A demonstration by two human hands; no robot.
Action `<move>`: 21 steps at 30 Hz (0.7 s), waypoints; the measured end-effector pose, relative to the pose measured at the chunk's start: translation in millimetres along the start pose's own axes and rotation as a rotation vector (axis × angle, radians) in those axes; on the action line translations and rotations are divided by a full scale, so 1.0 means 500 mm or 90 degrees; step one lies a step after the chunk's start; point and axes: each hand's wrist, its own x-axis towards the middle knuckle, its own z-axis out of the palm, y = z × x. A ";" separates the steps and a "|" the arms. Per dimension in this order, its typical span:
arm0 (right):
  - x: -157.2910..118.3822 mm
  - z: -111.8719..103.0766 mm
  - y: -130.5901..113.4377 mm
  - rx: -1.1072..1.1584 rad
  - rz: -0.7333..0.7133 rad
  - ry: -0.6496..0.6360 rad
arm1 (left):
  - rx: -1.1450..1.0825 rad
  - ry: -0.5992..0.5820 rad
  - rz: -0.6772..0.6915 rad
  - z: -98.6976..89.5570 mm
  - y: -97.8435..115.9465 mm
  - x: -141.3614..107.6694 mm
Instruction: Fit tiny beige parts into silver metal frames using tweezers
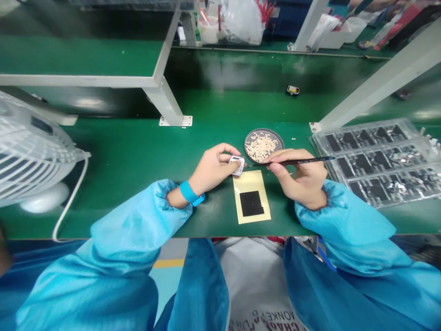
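Between the thumb and fingers of my left hand [218, 166] is a small, whitish rounded-square casing [237, 165], tilted toward me. My right hand [299, 177] grips a thin dark tweezers-like tool [303, 161] much as one holds a pen; its fine tip points left, close beside the casing. Whether tip and casing touch, I cannot tell. Just beyond my hands sits a round dark dish [248, 154] full of small pale pieces [262, 145]. Below the casing lies a yellow backing sheet [251, 181] bearing a black adhesive square [251, 203].
Clear plastic trays [379, 161] with dark parts stand at the right. A white fan [37, 147] and its cable are at the left. Metal shelf posts [170, 103] rise from the green bench [138, 151]. A small black and yellow part [292, 90] lies farther back.
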 end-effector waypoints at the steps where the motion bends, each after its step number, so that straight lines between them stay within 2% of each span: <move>1: 0.000 0.001 0.000 -0.001 -0.004 -0.005 | -0.001 0.002 0.003 0.000 0.001 0.000; 8: 0.000 0.005 0.002 -0.057 -0.013 -0.032 | 0.004 0.003 0.031 0.002 0.002 -0.005; 21: -0.001 0.006 0.004 -0.066 -0.009 -0.051 | -0.004 0.001 0.044 0.001 -0.003 -0.006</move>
